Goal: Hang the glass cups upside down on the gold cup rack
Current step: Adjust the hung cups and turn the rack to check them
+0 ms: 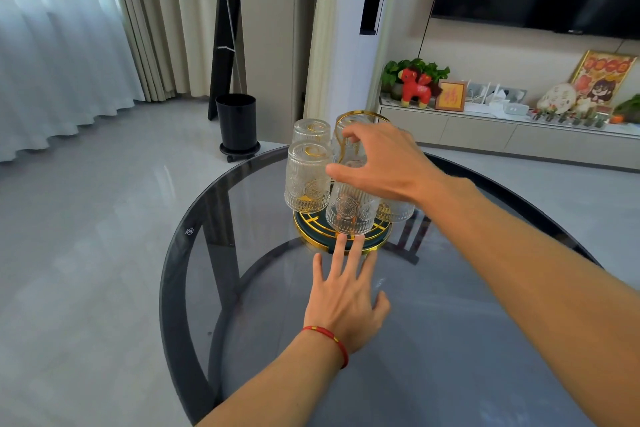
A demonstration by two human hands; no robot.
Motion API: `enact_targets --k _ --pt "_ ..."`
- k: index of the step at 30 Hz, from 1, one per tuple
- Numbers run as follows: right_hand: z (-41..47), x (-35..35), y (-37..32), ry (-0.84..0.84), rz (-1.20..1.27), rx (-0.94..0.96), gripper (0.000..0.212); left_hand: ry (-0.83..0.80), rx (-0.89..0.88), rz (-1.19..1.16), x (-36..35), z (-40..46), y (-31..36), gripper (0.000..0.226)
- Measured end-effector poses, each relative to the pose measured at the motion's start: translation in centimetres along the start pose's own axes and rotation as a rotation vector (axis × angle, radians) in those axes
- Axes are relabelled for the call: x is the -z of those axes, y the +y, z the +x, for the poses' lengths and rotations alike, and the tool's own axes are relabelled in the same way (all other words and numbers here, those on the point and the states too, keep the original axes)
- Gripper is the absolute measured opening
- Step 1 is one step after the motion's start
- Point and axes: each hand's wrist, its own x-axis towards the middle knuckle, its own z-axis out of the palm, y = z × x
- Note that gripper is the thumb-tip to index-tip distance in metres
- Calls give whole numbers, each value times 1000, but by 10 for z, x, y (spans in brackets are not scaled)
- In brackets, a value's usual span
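1. Resting upside down on the gold cup rack at the centre of the frame are several ribbed glass cups; the rack stands on the round dark glass table.
2. The front cup hangs at the rack's near edge, under the right hand.
3. The right hand's grip reaches over the top of that cup, fingers loosely spread and lightly bent; whether they touch the glass cannot be told.
4. The left hand, below centre, lies with its grip flat and spread, fingertips at the rack's gold base rim.
5. A red string bracelet circles the left wrist.
6. Two more cups hang at the rack's left side, one behind the other.
7. A black bin stands on the floor beyond the table, above and left of the rack.
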Motion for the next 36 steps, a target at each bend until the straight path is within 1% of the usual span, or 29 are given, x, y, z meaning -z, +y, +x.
enact_targets --k 4,7,13,20,25,29,36 --pt "-16 3 16 -18 -68 -7 84 4 -4 8 0 0 0 68" --pt "-25 2 21 -22 -73 -8 86 -10 -3 26 1 0 -1 68" --pt "-29 -3 20 -40 -56 4 82 -16 -2 27 0 1 -2 69" --pt "-26 -6 16 -25 71 -43 81 -14 1 23 0 1 -1 68" --pt "-24 -2 10 -19 41 -9 81 -10 4 18 1 1 -1 67" --pt "-22 -2 6 -40 -34 11 77 -13 6 12 2 0 0 67" --pt "-21 2 12 -92 -61 25 74 -12 6 13 4 0 1 66"
